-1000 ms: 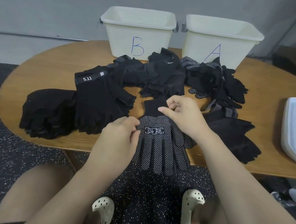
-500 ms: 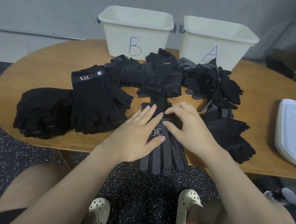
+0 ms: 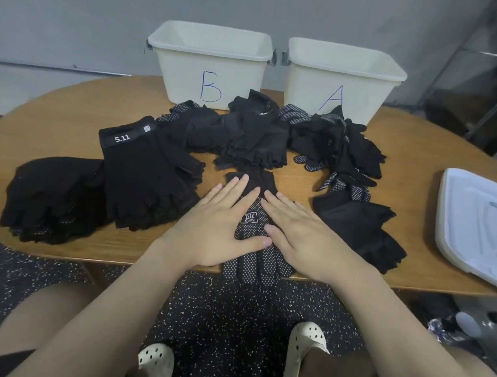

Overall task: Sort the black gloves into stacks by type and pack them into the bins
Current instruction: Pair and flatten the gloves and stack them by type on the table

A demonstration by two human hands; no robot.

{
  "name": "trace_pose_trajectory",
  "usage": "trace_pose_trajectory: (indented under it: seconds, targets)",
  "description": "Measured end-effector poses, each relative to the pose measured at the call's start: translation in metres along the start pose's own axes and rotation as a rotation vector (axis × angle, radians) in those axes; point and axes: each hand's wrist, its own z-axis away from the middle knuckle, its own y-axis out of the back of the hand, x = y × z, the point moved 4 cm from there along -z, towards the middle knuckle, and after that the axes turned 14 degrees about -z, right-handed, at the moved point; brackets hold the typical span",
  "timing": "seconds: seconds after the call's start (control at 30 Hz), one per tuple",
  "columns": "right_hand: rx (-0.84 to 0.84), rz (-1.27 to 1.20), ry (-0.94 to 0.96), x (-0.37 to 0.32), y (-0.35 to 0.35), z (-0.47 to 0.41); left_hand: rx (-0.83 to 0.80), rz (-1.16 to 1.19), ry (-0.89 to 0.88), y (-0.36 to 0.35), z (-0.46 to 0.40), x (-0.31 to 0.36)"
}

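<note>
Both hands have gone from pinching the dotted glove [image 3: 258, 259] a second ago to lying flat on it, fingers straight, pressing it to the table [image 3: 70, 108]. Left hand [image 3: 221, 219] and right hand [image 3: 294, 227] meet at the thumbs over the glove's white logo. Its fingers overhang the table's near edge. Left of this glove lies the 5.11 fingerless stack [image 3: 148, 178]; beyond it the unsorted pile [image 3: 274, 137], then bin B [image 3: 209, 65] and bin A [image 3: 343, 77].

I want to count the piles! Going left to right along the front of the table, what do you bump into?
Plain glove stack → 5.11 fingerless stack → left hand → right hand → fingerless gloves → white lid.
</note>
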Motion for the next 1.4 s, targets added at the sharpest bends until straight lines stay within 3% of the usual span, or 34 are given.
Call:
trace_pose_trajectory:
  seconds: [0.17,0.3,0.57,0.77,0.97,1.4]
  targets:
    - [0.068,-0.081,0.004,-0.006,0.01,-0.002,0.101,0.054,-0.018,0.002,0.007,0.002]
    - [0.39,-0.044,0.03,0.0,0.035,0.006,0.142,0.096,-0.038,0.002,0.015,0.009]
    - [0.792,-0.074,-0.286,0.064,0.076,0.024,0.095,0.054,-0.091,0.004,0.014,0.024]
    - [0.709,-0.179,-0.484,0.106,0.083,0.024,0.088,0.065,-0.128,0.003,0.004,0.025]
    - [0.66,-0.229,-0.493,0.118,0.088,0.02,0.078,0.087,-0.124,0.006,0.002,0.026]
    - [0.756,-0.321,-0.518,0.131,0.092,0.023,0.105,0.128,-0.116,0.006,0.001,0.028]
